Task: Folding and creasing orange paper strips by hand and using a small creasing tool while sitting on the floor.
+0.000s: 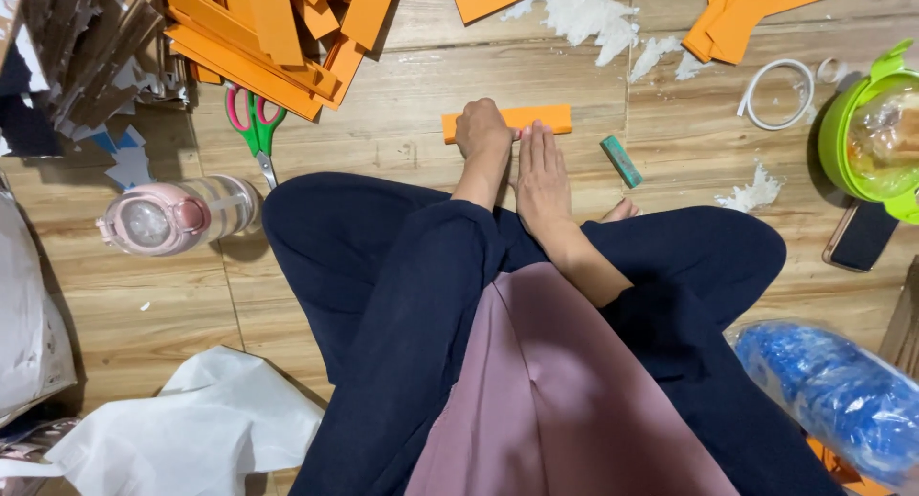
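While the orange paper strip is pinned to the wooden floor, a fold is judged to be pressed in. The left hand is curled shut on the strip's left part; the right hand is laid open and flat just below it. Next, firm even pressure along the strip is called for. Left of the strip, scissors are seen; right, a green block.

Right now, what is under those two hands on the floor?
An orange strip lies flat on the wooden floor. The left hand is fisted on it, and the right hand lies flat with its fingertips on it. The strip's middle is covered.
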